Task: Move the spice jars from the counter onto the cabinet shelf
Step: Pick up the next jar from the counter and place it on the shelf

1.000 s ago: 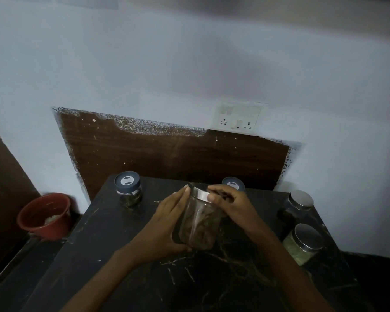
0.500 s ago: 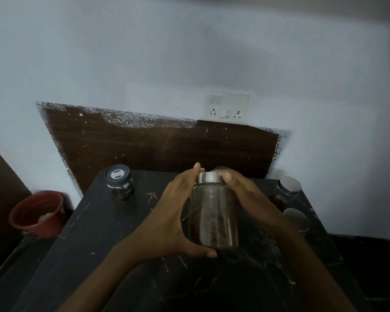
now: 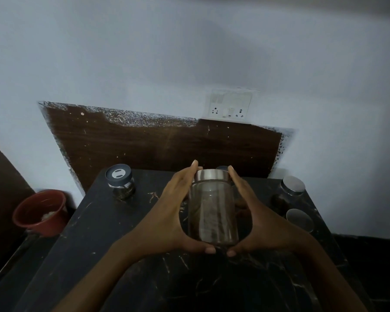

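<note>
Both hands clasp a clear glass jar with a brushed steel lid (image 3: 212, 212). The left hand (image 3: 167, 212) and right hand (image 3: 257, 219) curl round its sides, thumbs meeting beneath the base. The two-handed cradle seems meant to keep the smooth glass upright as it leaves the black veined marble counter (image 3: 144, 278) below. A second ago the jar leaned, the right hand's fingers at its lid; now it stands straight. Left of the grip waits a small grey-capped glass jar (image 3: 120, 182); to its right, two steel-lidded jars (image 3: 293, 186). No cabinet shelf is in sight.
</note>
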